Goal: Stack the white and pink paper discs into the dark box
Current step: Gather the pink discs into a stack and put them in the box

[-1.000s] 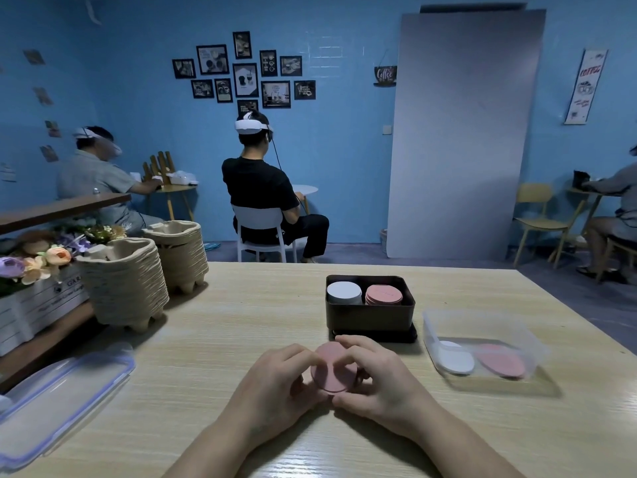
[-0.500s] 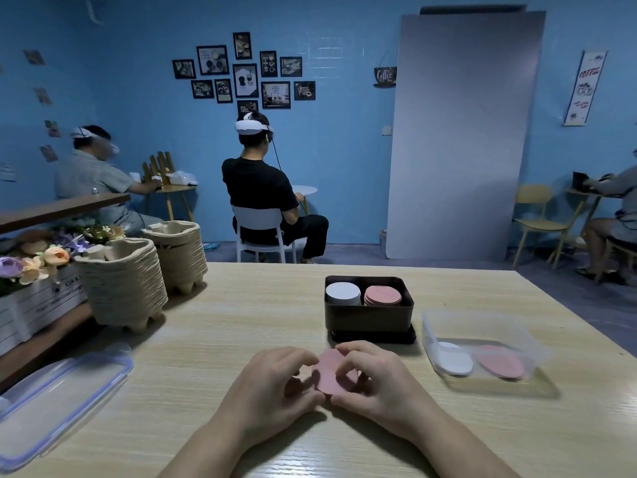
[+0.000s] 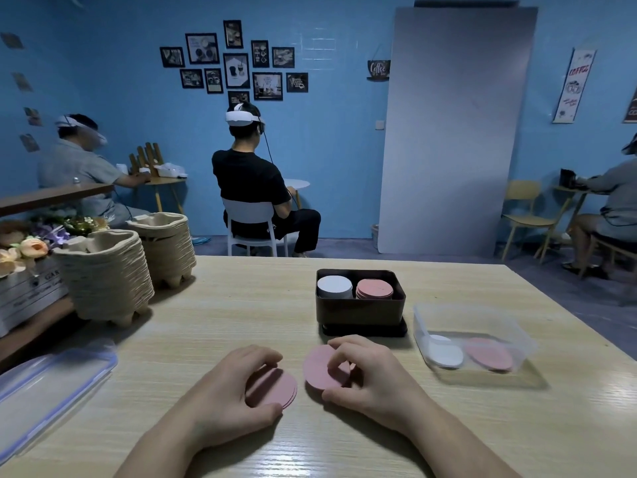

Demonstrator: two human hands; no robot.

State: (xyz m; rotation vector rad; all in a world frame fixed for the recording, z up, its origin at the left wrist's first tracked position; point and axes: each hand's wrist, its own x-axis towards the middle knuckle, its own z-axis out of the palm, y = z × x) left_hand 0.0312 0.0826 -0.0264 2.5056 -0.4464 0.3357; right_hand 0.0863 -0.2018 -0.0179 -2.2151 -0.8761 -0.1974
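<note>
Our right hand pinched one pink disc by its edge, while our left hand gripped a thin pile of pink discs on the desk just beside it. The dark box stood just beyond the right hand, holding a white stack and a pink stack. A loose white disc and loose pink discs lay in the clear tub, so we judged the task well along but unfinished.

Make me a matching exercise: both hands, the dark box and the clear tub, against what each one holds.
1 left hand
2 right hand
3 dark box
4 clear tub

A single pink disc, pinched
B white stack beside pink stack
C thin pink pile
D loose discs, white and pink, lying flat

Pairs: 1-C, 2-A, 3-B, 4-D
</note>
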